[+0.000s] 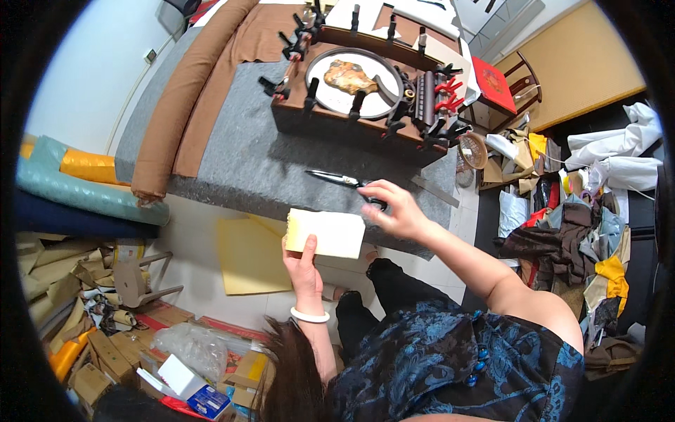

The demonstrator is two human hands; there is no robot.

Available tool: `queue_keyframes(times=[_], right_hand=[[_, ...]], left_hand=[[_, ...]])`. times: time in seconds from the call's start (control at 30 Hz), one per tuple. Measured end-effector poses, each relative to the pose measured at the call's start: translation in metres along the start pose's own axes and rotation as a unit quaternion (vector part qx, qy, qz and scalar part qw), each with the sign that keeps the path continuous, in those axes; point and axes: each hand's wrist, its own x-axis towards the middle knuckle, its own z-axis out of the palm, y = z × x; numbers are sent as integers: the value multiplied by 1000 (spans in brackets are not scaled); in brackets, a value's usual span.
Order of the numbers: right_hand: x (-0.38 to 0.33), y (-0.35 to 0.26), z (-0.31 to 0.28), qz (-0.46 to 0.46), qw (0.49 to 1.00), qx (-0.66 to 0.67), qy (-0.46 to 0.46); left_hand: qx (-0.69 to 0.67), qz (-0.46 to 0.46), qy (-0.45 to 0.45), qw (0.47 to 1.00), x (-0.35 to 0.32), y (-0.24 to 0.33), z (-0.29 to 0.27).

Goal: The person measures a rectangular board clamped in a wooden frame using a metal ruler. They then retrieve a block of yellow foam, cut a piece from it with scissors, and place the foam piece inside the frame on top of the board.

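My left hand (304, 264) pinches a pale yellow, roughly rectangular piece (330, 235), which looks like foam or thick paper with an uneven left edge. It is held up in front of the table's near edge, my thumb on its face. Scissors (336, 177) with dark handles lie on the grey-covered table (232, 162), blades toward the left. Over their handles is my right hand (397, 209), thumb and fingers apart; whether the fingertips touch the handles is hard to tell. Beyond stands a brown box (337, 130) with a round white tray holding a brown mottled shape.
Black clamps (309, 95) and red clamps (448, 95) line the box rim. A brown fabric roll (186, 91) runs along the table's left; a metal ruler (434, 191) lies at right. Yellow sheets (249, 257), a small stool (137, 281), cardboard and scraps cover the floor.
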Motion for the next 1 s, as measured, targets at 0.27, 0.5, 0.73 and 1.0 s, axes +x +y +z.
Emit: queue_keyframes(times=[0.27,0.5,0.73,1.0], right_hand=[[99,-32,-153,-292,938,-180,-39],[319,136,-205,-197,910,-346,-115],[376,187,-114,-146,864,-392,-279],[298,170,-190,-168,932,-321,-5]], left_hand=[[-19,71,-91,993,-29,20,190],[101,278,-379,877,-51,106,245],[265,358,-679,583,-158,197,291],[327,413,-662,533,-255,199,285]])
